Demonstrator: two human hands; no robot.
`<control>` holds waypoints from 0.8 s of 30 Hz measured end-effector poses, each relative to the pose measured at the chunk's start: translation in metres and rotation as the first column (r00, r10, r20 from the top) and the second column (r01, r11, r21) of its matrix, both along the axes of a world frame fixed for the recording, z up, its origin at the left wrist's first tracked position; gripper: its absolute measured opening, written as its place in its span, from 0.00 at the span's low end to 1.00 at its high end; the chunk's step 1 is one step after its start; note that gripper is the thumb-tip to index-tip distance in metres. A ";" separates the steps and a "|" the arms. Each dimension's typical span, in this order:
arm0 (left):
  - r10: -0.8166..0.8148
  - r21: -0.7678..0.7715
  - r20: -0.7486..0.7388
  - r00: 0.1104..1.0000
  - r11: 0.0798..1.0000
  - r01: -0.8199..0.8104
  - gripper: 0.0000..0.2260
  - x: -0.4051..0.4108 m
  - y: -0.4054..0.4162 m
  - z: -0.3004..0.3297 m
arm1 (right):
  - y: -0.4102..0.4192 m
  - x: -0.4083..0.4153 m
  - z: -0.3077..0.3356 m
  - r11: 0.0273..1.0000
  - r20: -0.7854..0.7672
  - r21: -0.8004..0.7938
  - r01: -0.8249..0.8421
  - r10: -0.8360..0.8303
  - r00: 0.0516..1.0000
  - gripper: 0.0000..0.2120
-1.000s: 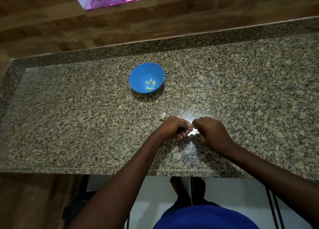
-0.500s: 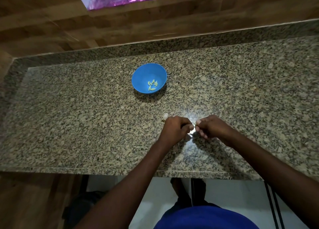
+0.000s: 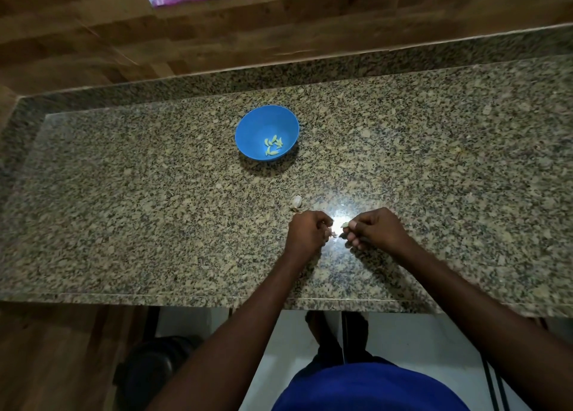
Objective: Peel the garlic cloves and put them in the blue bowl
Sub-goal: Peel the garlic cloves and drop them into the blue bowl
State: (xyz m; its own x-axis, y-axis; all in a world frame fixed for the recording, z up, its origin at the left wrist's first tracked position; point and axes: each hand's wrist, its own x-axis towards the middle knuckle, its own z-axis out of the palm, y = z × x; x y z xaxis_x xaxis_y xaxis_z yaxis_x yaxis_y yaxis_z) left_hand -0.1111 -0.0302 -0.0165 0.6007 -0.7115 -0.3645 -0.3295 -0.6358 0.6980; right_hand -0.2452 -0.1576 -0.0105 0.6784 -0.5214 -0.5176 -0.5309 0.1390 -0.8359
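speckled granite countertop (image 3: 124, 224) | round blue plastic bowl (image 3: 248, 131) on it, pale peeled garlic cloves (image 3: 273, 145) inside | unpeeled whitish clove (image 3: 296, 201) nearer than bowl | right hand (image 3: 376, 229) pinches small pale clove (image 3: 344, 225) | left hand (image 3: 307, 231) curled, just beside, contents unclear

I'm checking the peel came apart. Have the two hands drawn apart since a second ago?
Yes. The left hand and right hand met beside the countertop glare; now a gap shows, the right hand pinching a garlic clove.
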 end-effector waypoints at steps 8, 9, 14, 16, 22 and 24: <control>0.032 0.009 0.123 0.992 0.999 -0.034 0.07 -0.005 -0.002 0.015 | 0.005 -0.003 -0.002 0.991 0.050 -0.031 0.131 -0.130 0.990 0.07; 0.055 0.008 0.165 0.985 0.998 -0.057 0.09 -0.007 -0.001 0.015 | 0.006 -0.003 -0.001 0.989 0.052 -0.017 0.145 -0.144 0.988 0.07; 0.202 -0.157 -0.137 0.970 0.962 -0.222 0.08 -0.012 0.000 0.015 | 0.009 0.000 0.004 0.977 0.058 0.090 0.195 -0.201 0.978 0.09; 0.197 -0.182 -0.366 0.909 0.943 -0.278 0.04 -0.013 0.001 0.020 | 0.010 0.000 0.007 0.970 0.056 0.118 0.215 -0.223 0.973 0.11; 0.255 -0.171 -0.555 0.792 0.897 -0.408 0.03 -0.019 -0.003 0.023 | 0.011 -0.002 0.014 0.995 0.100 0.078 0.057 -0.064 0.993 0.11; 0.216 -0.199 -0.506 0.835 0.913 -0.357 0.03 -0.016 -0.002 0.024 | 0.004 -0.003 0.017 0.995 0.051 0.037 -0.089 0.088 0.995 0.12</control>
State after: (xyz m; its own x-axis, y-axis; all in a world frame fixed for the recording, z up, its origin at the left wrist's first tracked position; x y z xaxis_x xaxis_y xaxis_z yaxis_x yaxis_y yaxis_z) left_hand -0.1276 -0.0326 0.0072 0.6028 -0.6460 -0.4683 0.2440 -0.4095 0.8790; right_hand -0.2484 -0.1534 0.0067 0.7464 -0.4383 -0.5008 -0.5006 0.1262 -0.8565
